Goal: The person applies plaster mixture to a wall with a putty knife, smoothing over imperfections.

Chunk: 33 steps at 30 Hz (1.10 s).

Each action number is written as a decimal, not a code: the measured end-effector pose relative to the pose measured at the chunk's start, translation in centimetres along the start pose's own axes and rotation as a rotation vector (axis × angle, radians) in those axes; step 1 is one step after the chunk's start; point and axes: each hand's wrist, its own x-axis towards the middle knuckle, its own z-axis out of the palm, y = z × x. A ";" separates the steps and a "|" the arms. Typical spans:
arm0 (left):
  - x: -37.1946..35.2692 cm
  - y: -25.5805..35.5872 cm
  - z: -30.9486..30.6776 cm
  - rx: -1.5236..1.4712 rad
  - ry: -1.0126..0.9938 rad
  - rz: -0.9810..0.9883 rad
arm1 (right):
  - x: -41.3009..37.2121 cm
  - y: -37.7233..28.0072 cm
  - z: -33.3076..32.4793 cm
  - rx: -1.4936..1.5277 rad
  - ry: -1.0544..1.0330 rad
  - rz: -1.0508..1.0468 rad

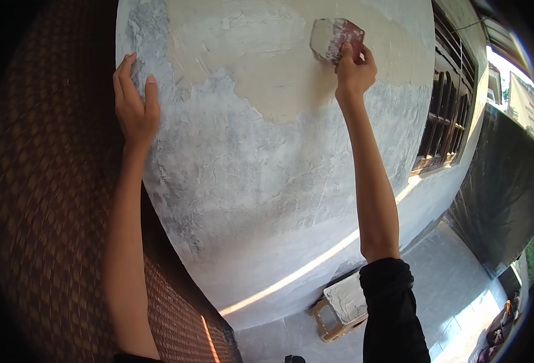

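Note:
High on the wall (248, 151), my right hand (356, 74) grips a dark red scraper (339, 40) whose face is partly coated in pale plaster. The scraper lies against or close to a beige plastered area (267, 78); the wall below it is rough and grey-white. My left hand (137, 100) is at the wall's left edge, fingers apart and pointing up, with nothing in it. Its fingertips are at rough grey plaster.
A woven brown panel (55, 199) runs along the left. Below, a small wooden stool (326, 330) bears a tray of pale plaster (347, 299) on the tiled floor (436, 272). A barred window (445, 115) and dark sheet (497, 187) are at right.

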 end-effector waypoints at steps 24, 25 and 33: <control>0.0 -0.8 0.1 -0.041 0.039 0.054 | -11.7 -6.5 8.5 0.242 -0.527 -0.126; 0.0 -0.8 0.1 -0.054 0.044 0.045 | -11.1 -6.5 8.9 0.241 -0.525 -0.127; -0.2 -0.3 0.0 0.007 0.010 0.026 | -1.6 -3.8 0.7 0.085 -0.051 0.135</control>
